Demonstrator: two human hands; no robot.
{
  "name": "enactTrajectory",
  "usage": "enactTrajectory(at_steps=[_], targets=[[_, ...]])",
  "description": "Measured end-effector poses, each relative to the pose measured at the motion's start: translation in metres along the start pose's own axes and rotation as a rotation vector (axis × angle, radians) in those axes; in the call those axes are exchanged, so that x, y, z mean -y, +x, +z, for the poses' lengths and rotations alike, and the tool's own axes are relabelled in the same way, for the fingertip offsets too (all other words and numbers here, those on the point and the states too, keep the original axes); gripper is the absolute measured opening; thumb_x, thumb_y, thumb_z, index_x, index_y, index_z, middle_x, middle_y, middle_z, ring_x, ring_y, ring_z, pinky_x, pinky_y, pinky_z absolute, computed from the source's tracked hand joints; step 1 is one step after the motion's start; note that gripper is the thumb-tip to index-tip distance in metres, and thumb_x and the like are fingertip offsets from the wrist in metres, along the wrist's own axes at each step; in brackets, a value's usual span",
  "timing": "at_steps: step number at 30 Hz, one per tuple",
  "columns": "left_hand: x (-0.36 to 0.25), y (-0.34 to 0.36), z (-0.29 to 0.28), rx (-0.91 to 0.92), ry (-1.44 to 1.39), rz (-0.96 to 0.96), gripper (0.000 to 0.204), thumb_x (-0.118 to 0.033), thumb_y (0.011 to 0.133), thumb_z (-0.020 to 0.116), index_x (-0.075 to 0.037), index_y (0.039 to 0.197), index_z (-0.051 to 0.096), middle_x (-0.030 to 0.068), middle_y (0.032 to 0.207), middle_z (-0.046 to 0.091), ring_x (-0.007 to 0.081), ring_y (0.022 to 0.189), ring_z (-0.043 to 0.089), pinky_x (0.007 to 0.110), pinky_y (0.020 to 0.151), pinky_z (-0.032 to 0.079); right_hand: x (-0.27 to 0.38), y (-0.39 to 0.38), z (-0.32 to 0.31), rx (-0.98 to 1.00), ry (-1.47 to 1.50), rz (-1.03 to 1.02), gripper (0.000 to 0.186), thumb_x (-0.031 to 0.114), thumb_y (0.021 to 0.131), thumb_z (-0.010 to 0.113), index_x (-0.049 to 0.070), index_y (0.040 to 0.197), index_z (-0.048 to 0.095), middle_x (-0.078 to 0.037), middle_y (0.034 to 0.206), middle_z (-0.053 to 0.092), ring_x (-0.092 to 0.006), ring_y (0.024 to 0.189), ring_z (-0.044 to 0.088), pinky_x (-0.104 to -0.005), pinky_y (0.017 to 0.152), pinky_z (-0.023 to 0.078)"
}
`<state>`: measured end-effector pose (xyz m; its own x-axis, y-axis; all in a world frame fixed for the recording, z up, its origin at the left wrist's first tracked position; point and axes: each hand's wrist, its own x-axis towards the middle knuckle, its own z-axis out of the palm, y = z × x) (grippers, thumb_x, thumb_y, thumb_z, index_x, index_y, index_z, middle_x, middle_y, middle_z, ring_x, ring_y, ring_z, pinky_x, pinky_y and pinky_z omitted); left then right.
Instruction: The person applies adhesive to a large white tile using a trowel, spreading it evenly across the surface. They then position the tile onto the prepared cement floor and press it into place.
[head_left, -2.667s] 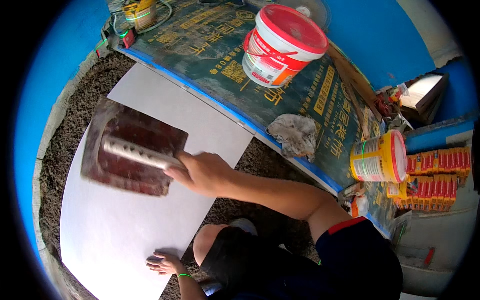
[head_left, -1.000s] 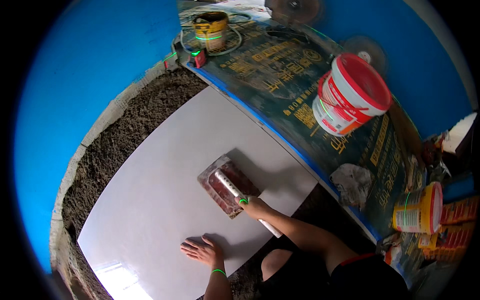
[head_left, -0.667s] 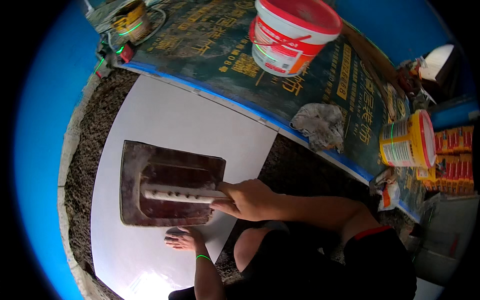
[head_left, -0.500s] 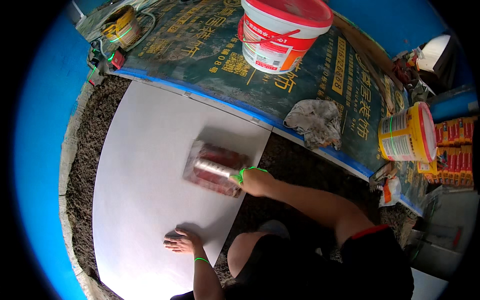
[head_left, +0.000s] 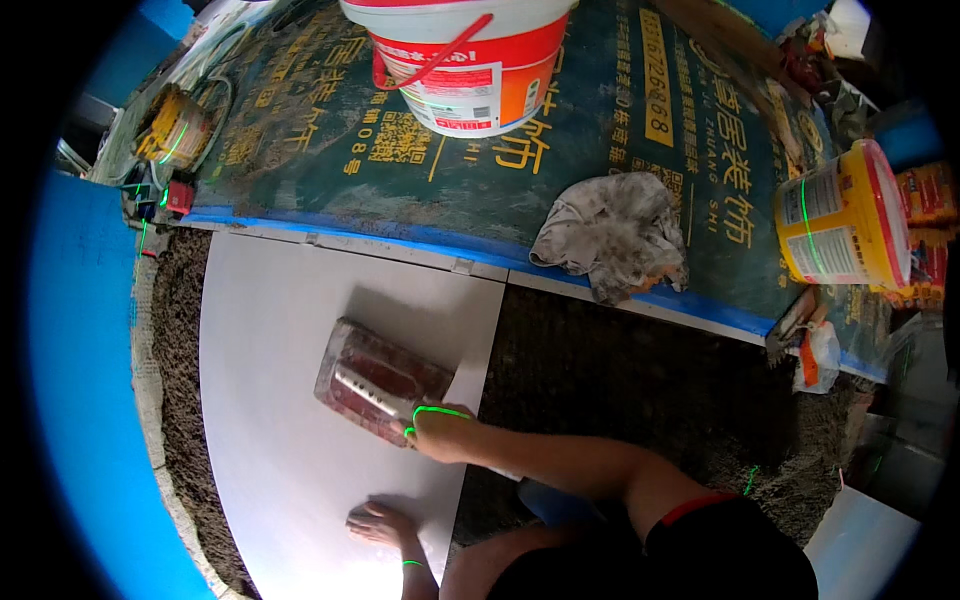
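Observation:
A large pale tile (head_left: pixel 265 340) lies on the floor below me. My right hand (head_left: pixel 440 432) is closed around the silver handle of a rectangular hand tamper (head_left: pixel 400 370) with a dark red, smeared top. The tamper is over the right part of the tile, tilted in the view, with a shadow along its far side. Whether its underside touches the tile, I cannot tell. Nearer to me, my left hand (head_left: pixel 382 524) rests flat on the tile with its fingers spread, holding nothing.
Dark loose mortar (head_left: pixel 620 370) borders the tile at right, with more along the blue wall (head_left: pixel 90 370). Beyond a blue-taped edge, a green printed floor cover (head_left: pixel 330 130) bears a white-and-red bucket (head_left: pixel 460 75), a crumpled grey rag (head_left: pixel 615 230) and a yellow bucket (head_left: pixel 835 220).
The view has shifted, so the buckets and rag appear displaced. The tamper, blurred by motion before, now shows sharply and sits slightly nearer to me. My left hand stays flat on the tile.

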<state>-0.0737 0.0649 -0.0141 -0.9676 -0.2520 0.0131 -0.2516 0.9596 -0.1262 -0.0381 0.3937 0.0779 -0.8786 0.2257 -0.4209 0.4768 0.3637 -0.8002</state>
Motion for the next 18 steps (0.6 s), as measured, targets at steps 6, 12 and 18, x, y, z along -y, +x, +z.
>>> enactTrajectory(at_steps=[6,12,18], targets=[[-0.052,-0.141,-0.049,0.783,-0.599,0.627,0.056,-0.033,0.096,0.051,0.001,0.139,0.039,0.0238,0.143,0.039,0.0366,0.132,0.038,0.048,0.106,0.034,0.006,0.006,-0.004,0.180,0.188,0.030,0.057,0.051,0.099,0.035,-0.002,0.098,0.057,-0.020,0.080,0.063,-0.0338,0.080,0.063,-0.0436,0.074,0.048],[-0.092,-0.149,-0.097,1.356,-0.484,0.122,0.046,-0.033,0.094,0.055,-0.004,0.130,0.055,0.0198,0.130,0.057,0.0307,0.119,0.054,0.044,0.099,0.042,-0.059,-0.036,0.019,0.051,0.587,-0.152,0.045,0.043,0.101,0.034,0.004,0.093,0.056,-0.013,0.091,0.058,-0.0225,0.080,0.056,-0.0374,0.073,0.044],[-0.083,-0.163,-0.100,1.506,-0.495,0.014,0.045,-0.032,0.094,0.055,-0.004,0.129,0.055,0.0188,0.128,0.058,0.0298,0.118,0.055,0.044,0.099,0.042,-0.076,-0.137,0.025,-0.198,0.676,0.125,0.021,0.023,0.093,0.054,0.005,0.102,0.058,-0.015,0.098,0.058,-0.0308,0.088,0.059,-0.0381,0.078,0.049]])
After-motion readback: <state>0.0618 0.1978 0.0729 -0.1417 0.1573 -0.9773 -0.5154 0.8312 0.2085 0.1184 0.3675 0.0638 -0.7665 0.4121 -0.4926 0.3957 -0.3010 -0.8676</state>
